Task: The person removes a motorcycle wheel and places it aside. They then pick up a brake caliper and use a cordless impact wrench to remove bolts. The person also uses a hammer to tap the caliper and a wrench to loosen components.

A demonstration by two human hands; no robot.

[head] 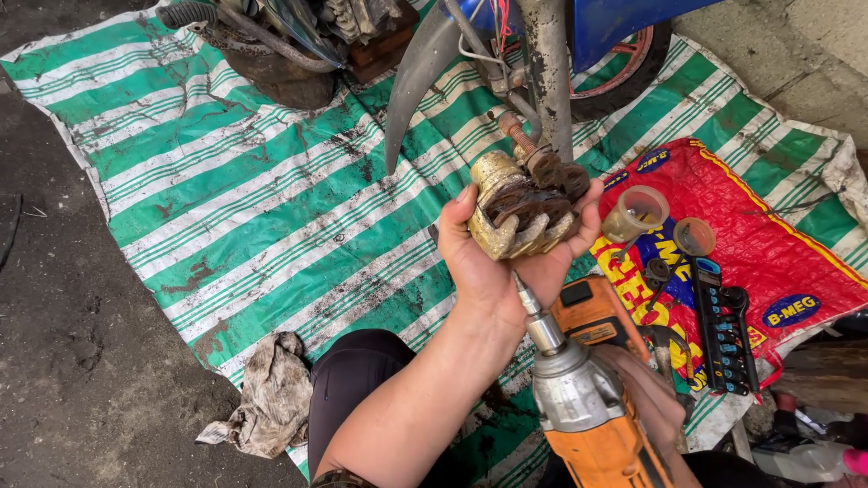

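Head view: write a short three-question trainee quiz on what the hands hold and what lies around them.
1. True or false: the left hand holds a grimy metal part up in front of the fork leg.
2. What does the right hand hold? A) a hammer B) an orange power driver C) a rag
3. Fill in: the black bit holder lies on the ___ sack.

Key
1. True: its grip is closed around the part.
2. B: the driver's bit points toward the left palm.
3. Red: it lies on the striped tarp, with a crumpled rag at the tarp's edge.
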